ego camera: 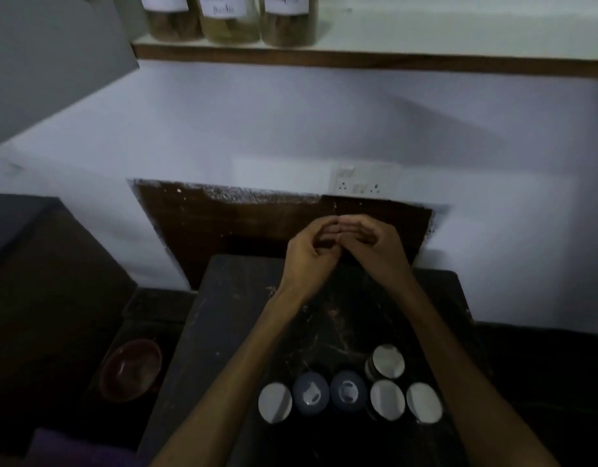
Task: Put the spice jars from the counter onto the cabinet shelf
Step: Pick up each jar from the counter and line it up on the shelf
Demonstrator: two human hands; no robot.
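Note:
Several spice jars stand in a cluster on the dark counter (230,315) near its front edge: silver-lidded ones (275,402) (388,361) (387,399) (424,402) and two with dark blue lids (310,393) (348,391). Beyond them, over the counter's far end, my left hand (307,257) and my right hand (375,247) are held together with curled fingers touching; no jar is in either. High above, the white cabinet shelf (425,59) carries three labelled jars (174,18) (231,21) (288,23) at its left end.
A reddish-brown bowl (132,369) sits low at the left of the counter. A grey cabinet door (48,62) hangs open at the upper left. A wall socket (361,183) is behind my hands. The shelf's right part holds nothing visible.

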